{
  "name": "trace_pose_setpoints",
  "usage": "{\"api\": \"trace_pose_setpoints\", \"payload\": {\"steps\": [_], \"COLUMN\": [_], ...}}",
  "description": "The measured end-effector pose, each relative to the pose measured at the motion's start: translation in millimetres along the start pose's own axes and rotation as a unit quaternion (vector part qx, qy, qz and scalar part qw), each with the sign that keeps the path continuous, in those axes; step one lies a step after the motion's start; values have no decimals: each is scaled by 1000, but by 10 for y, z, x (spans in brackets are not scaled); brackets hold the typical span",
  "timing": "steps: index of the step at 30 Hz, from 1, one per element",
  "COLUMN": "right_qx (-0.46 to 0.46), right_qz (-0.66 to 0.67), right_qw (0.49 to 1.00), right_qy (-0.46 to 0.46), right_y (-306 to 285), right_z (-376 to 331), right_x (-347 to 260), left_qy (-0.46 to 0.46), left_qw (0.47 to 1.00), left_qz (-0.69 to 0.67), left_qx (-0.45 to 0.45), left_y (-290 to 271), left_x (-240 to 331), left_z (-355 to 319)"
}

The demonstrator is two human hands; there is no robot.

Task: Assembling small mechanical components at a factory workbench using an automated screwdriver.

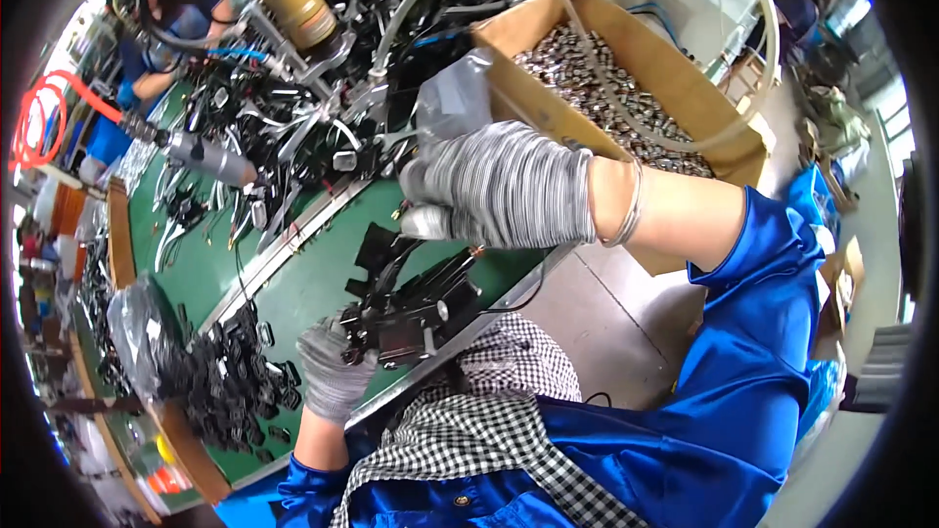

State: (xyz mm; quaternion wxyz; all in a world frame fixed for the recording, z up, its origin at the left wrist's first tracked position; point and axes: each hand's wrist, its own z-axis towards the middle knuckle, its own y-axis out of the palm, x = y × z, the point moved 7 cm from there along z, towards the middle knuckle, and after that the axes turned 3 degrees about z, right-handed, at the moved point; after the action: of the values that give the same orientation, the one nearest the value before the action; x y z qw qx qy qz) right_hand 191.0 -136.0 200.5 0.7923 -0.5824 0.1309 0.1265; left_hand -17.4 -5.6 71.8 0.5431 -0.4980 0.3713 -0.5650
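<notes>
Pressing down with a pneumatic-looking driver, the right hand (509, 191) in a striped knit glove has its grip wrapped around the tool's silvery body (430, 223), a clear plastic bag (452, 98) bunched above the knuckles. The tool tip points at a black metal assembly (416, 308) that sits on the green counter (313, 274) near the person's body. The left hand (333, 367), also gloved, has its grip closed on the left end of that assembly, steadying it against the counter.

Judging by this, the step in hand is fastening or seating a part into the assembly, with the tool just above or at its top; whether the tip already touches cannot be told. The next move seems to call for a straight, square push while the left hand keeps the piece from twisting.

Left of the left hand lies a heap of small black parts (230, 381). Far right, a cardboard box (675, 78) holds many small metal pieces. A second hanging driver (201, 156) hovers far left, with a co-worker (166, 29) beyond.
</notes>
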Motion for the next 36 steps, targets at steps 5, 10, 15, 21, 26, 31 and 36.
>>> {"api": "trace_pose_setpoints", "payload": {"steps": [5,10,15,21,26,31,36], "right_qx": [-262,6,-52,-91,-28,-1,-2], "right_qz": [27,-234,-270,-210,-222,-156,-218], "right_qw": [948,960,860,891,901,892,917], "right_qy": [179,156,430,393,373,424,335], "right_y": [211,-422,-821,-191,-184,-239,-188], "right_z": [0,163,-467,-777,-770,-786,-908], "right_x": [109,937,2300,2914,2860,2840,2745], "left_qy": [-51,-24,-42,-127,-90,-84,-106], "left_qw": [989,996,992,956,974,975,970], "left_qz": [-139,-77,-104,-256,-203,-193,-207], "left_qx": [-21,44,58,70,54,73,68], "left_y": [-52,-140,-109,35,-100,-3,26], "left_x": [-3,80,-51,-156,-40,-83,-83], "left_z": [129,206,132,60,166,132,117]}}
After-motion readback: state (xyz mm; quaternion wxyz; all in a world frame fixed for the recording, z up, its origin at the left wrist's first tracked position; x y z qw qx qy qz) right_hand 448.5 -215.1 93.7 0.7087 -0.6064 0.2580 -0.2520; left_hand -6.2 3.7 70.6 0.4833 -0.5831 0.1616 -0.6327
